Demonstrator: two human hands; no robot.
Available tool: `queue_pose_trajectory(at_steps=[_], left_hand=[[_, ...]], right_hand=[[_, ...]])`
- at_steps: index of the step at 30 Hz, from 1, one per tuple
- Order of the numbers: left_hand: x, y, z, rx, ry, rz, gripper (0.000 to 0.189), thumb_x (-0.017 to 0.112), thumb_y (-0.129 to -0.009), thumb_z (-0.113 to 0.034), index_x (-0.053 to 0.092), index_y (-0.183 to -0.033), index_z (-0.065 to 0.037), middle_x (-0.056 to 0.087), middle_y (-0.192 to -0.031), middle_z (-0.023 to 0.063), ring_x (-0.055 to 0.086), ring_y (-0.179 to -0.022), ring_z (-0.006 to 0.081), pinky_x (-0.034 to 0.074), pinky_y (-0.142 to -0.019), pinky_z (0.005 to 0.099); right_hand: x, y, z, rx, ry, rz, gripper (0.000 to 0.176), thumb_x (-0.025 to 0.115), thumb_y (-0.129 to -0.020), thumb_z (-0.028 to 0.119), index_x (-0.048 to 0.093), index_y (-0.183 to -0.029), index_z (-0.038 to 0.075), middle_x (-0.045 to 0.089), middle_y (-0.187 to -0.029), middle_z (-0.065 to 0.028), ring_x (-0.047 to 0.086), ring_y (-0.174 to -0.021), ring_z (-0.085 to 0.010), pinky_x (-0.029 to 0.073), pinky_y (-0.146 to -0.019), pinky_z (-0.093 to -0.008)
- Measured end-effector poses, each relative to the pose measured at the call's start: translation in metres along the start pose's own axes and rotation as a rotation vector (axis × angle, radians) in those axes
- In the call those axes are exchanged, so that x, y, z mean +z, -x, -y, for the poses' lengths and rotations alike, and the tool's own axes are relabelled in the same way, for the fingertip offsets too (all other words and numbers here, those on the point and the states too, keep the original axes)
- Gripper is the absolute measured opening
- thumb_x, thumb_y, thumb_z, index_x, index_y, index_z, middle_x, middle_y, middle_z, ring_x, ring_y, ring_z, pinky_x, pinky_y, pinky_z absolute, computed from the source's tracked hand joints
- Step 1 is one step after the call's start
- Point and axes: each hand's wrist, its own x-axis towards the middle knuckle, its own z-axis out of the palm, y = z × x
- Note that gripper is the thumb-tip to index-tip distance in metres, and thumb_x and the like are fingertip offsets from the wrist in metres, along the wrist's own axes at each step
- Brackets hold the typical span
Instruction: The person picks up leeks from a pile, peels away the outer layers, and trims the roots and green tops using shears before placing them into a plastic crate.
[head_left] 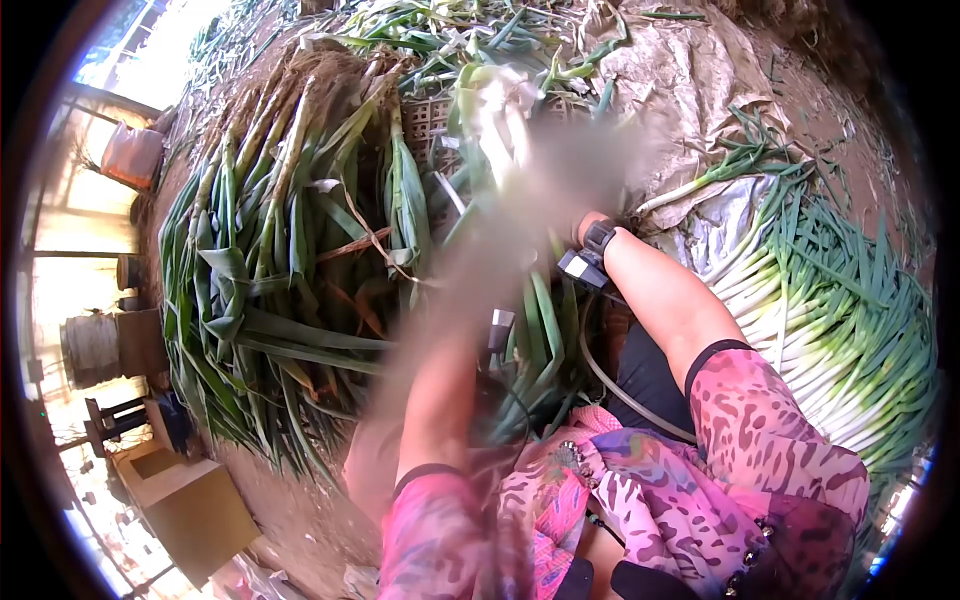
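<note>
A grey smear across the middle of the view hides most of both hands. My left hand (478,262) is inside the blur, at the end of a bare forearm, and its fingers do not show. Only the wrist side of my right hand (586,226) is visible, next to a black strap with a small box; its fingers are hidden. Just beyond the hands are pale leek stalks (495,135), with green leek leaves (540,325) hanging below. Whether either hand grips them I cannot make out. A woven basket (425,125) is partly visible behind.
Untrimmed leeks (270,230) with roots and soil are heaped on the left. Cleaned leeks (800,320) lie in a large pile at the right. A thin hose (612,385) curves by my leg. A crumpled sheet (680,80) and a cardboard box (190,505) are on the ground.
</note>
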Motion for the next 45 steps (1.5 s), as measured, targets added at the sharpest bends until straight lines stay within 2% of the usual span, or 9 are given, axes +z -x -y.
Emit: queue_pose_trajectory(at_steps=[5,8,18,21,28,33,38,40,45], left_hand=[[-0.043,0.04,-0.048,-0.056,0.06,-0.286,0.03,0.071,-0.085,-0.005,0.069,-0.115,-0.002,0.068,-0.107,0.0135,0.068,-0.095,0.0266,0.055,-0.086,0.0327],[-0.094,0.064,-0.105,-0.577,1.188,-0.432,0.023,0.072,-0.089,-0.014,0.068,-0.109,-0.002,0.068,-0.096,0.0076,0.068,-0.09,0.0176,0.055,-0.075,0.0293],[-0.091,0.075,-0.178,-0.264,1.272,-0.633,0.026,0.072,-0.094,-0.013,0.066,-0.116,-0.001,0.069,-0.096,-0.0002,0.064,-0.082,0.0084,0.051,-0.069,0.0231],[-0.074,0.087,-0.166,-0.332,1.009,-0.755,0.024,0.069,-0.097,-0.016,0.066,-0.116,-0.002,0.067,-0.091,-0.0026,0.06,-0.077,0.0053,0.048,-0.066,0.0214],[-0.034,0.108,-0.12,-0.329,0.652,-0.482,0.045,0.054,-0.105,-0.04,0.066,-0.096,0.002,0.068,-0.07,0.0053,0.065,-0.056,0.012,0.052,-0.053,0.0244],[-0.073,0.141,-0.112,-0.474,0.506,-0.224,0.037,0.06,-0.101,-0.035,0.071,-0.097,0.001,0.066,-0.075,0.0008,0.057,-0.068,0.0074,0.046,-0.062,0.0262],[-0.133,0.184,-0.083,-1.108,-0.551,-0.402,0.053,0.07,-0.088,-0.025,0.055,-0.134,-0.004,0.065,-0.123,0.0269,0.065,-0.107,0.0415,0.051,-0.095,0.0493],[-0.14,0.188,-0.077,-0.684,-0.752,-0.698,0.06,0.075,-0.081,-0.034,0.059,-0.125,0.003,0.063,-0.122,0.0244,0.063,-0.11,0.0401,0.051,-0.091,0.0472],[-0.125,0.101,-0.186,-0.468,0.897,-0.502,0.052,0.068,-0.095,-0.034,0.057,-0.129,0.004,0.067,-0.11,0.0138,0.063,-0.104,0.0222,0.05,-0.09,0.0366]], right_hand=[[-0.003,-0.022,0.002,0.066,-0.075,0.2,0.048,0.064,-0.096,0.048,0.065,-0.113,0.003,0.066,-0.091,-0.007,0.061,-0.076,-0.0162,0.051,-0.068,-0.0318],[0.005,0.04,0.042,-0.196,0.037,0.258,0.057,0.053,-0.099,0.06,0.062,-0.115,0.005,0.064,-0.087,-0.0057,0.06,-0.073,-0.0149,0.051,-0.066,-0.0288],[0.059,0.092,0.063,-0.83,0.473,0.118,0.036,0.059,-0.1,0.035,0.067,-0.106,0.0,0.069,-0.083,-0.0074,0.065,-0.068,-0.0187,0.055,-0.062,-0.0333],[0.028,0.066,0.068,-1.16,0.438,0.13,0.029,0.064,-0.097,0.028,0.067,-0.105,0.0,0.069,-0.083,-0.0073,0.066,-0.068,-0.0188,0.055,-0.06,-0.0337],[0.025,0.089,0.082,-0.982,0.714,0.221,0.04,0.068,-0.095,0.019,0.063,-0.131,0.003,0.07,-0.112,-0.0107,0.067,-0.096,-0.0151,0.057,-0.083,-0.0321],[0.037,0.115,0.097,-0.584,-0.011,0.495,0.032,0.07,-0.093,0.016,0.065,-0.122,0.003,0.07,-0.103,-0.0083,0.068,-0.092,-0.0159,0.057,-0.081,-0.0318],[0.032,0.125,0.112,-0.24,-0.34,0.66,0.025,0.066,-0.097,0.02,0.064,-0.113,0.002,0.069,-0.095,-0.0049,0.069,-0.085,-0.0167,0.058,-0.076,-0.031],[0.038,0.126,0.115,-0.324,-0.233,0.656,0.028,0.064,-0.098,0.025,0.064,-0.113,0.002,0.068,-0.093,-0.0047,0.068,-0.084,-0.016,0.058,-0.076,-0.03],[0.099,0.191,0.117,-0.865,0.111,0.334,0.039,0.062,-0.1,0.037,0.063,-0.112,-0.001,0.067,-0.091,-0.0056,0.067,-0.082,-0.0153,0.058,-0.075,-0.0286]])
